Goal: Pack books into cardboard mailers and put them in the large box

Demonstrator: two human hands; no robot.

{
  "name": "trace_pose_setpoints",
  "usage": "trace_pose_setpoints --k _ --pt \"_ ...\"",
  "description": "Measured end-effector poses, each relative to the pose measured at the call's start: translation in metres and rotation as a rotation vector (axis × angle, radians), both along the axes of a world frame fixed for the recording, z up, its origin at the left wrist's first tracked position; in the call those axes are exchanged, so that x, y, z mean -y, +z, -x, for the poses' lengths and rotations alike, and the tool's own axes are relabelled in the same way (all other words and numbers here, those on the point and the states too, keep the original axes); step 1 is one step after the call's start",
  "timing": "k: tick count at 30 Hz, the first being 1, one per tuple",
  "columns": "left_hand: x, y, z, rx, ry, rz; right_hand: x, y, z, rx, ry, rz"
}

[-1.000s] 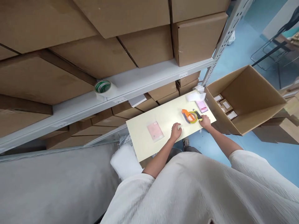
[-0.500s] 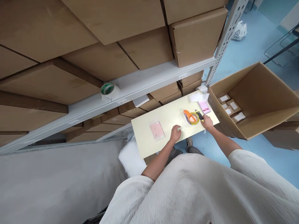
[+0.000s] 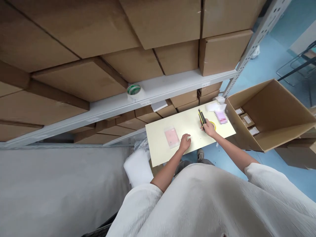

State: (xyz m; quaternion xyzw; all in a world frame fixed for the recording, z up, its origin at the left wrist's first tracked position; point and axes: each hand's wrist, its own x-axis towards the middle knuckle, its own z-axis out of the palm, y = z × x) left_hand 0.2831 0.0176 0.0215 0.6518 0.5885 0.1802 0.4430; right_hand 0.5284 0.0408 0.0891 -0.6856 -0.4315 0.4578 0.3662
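My right hand (image 3: 209,128) is closed around a yellow-and-black utility knife (image 3: 201,118), which points up and left above the pale board tabletop (image 3: 158,154). Behind that hand a yellow tape roll (image 3: 213,124) shows in part; the rest of it is hidden. My left hand (image 3: 185,143) rests near the front edge with fingers loosely curved, thumb apart, and nothing in it. Left of it lies a pink flat piece (image 3: 171,137) in a clear sleeve. A blurred-out pink item (image 3: 221,117) lies towards the right end, beside white wrapping (image 3: 216,106).
A large open carton (image 3: 276,112) stands right of the tabletop, with several small labelled boxes (image 3: 247,119) inside. Behind, a grey metal shelf (image 3: 170,80) carries cardboard boxes and a tape roll (image 3: 134,90). White foam-like wrapping (image 3: 138,168) bulges at the left end.
My right hand has picked up the utility knife from beside the tape and moved left with it, over the tape. My left hand has stayed at the front edge. The view has shifted slightly.
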Motion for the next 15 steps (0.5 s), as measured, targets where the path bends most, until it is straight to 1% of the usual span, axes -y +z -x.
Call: trace_pose_setpoints --k 3,7,9,11,13,15 --pt "0.002 0.002 0.037 -0.002 0.029 -0.004 0.004 -0.003 0.06 -0.18 0.081 0.076" --pt "0.009 0.001 0.101 -0.021 0.083 0.001 0.017 -0.014 0.132 -0.256 0.143 0.195" --pt "0.014 -0.002 0.134 -0.04 0.123 0.006 0.023 -0.02 0.162 -0.239 0.186 0.223" --pt "0.019 -0.007 0.165 -0.056 0.157 0.014 0.027 -0.025 0.187 -0.196 0.226 0.219" --pt "0.023 -0.012 0.192 -0.067 0.172 0.028 0.03 -0.029 0.209 -0.111 0.246 0.197" --pt "0.024 -0.017 0.216 -0.074 0.176 0.043 0.031 -0.033 0.228 0.019 0.234 0.176"
